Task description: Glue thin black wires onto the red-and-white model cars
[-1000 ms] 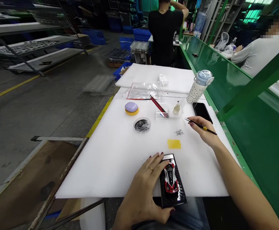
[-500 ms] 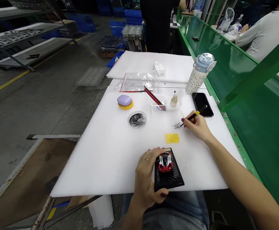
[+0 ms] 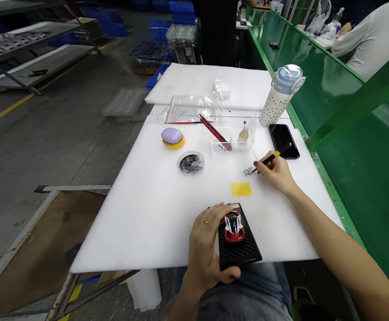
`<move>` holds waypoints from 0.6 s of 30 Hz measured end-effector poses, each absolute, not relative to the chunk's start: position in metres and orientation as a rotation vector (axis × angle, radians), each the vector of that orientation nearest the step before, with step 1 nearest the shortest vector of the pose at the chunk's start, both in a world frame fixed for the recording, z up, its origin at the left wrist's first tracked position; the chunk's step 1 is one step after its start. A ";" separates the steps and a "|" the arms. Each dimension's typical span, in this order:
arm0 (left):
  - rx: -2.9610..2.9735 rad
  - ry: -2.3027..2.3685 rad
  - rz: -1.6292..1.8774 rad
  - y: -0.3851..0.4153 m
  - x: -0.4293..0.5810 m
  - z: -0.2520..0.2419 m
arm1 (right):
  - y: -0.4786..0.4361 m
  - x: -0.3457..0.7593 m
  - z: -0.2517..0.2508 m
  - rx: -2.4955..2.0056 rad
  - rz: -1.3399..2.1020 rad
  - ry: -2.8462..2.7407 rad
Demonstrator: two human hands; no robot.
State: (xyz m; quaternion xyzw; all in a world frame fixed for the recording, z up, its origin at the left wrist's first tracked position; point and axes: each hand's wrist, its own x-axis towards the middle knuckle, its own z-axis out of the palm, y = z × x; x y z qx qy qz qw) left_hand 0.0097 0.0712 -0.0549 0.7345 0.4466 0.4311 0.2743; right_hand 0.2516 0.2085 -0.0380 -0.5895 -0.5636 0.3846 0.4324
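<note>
My left hand [image 3: 205,247] grips a black textured display base [image 3: 243,252] at the table's near edge, fingers at its far end and thumb at its near side. On that base sits a small red and white model car [image 3: 234,227]. My right hand [image 3: 276,173] holds black tweezers [image 3: 281,150] with a yellow band. Their tips are at a small scatter of fine black strands [image 3: 247,171] on the white surface. Between the hands lies a piece of yellow tape [image 3: 241,189]. A round clear dish [image 3: 190,163] holds more black strands.
Behind are a purple and yellow rounded object [image 3: 172,137], a clear tray [image 3: 231,146] with a small bottle [image 3: 243,134] and a red-black tool [image 3: 214,131], and plastic bags [image 3: 194,108]. At right stand a phone [image 3: 284,141], a dotted bottle [image 3: 277,100] and a green conveyor [image 3: 354,156].
The view has shifted slightly. My left hand tilts the base a little differently, and the car's top shows more. The tweezers stay at the strands.
</note>
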 end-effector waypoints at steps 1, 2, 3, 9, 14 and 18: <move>1.976 1.201 1.158 0.071 0.010 -0.055 | 0.208 0.252 -0.038 -1.473 0.953 -1.401; 1.977 1.199 1.158 0.071 0.010 -0.055 | 0.208 0.252 -0.038 -1.476 0.951 -1.399; 1.976 1.196 1.159 0.071 0.009 -0.054 | 0.208 0.252 -0.038 -1.477 0.953 -1.399; 1.985 1.178 1.170 0.072 0.010 -0.054 | 0.204 0.251 -0.033 -1.522 0.922 -1.419; 1.989 1.175 1.172 0.072 0.009 -0.054 | 0.203 0.251 -0.030 -1.571 0.910 -1.402; 1.985 1.180 1.159 0.071 0.009 -0.055 | 0.205 0.254 -0.030 -1.596 0.883 -1.350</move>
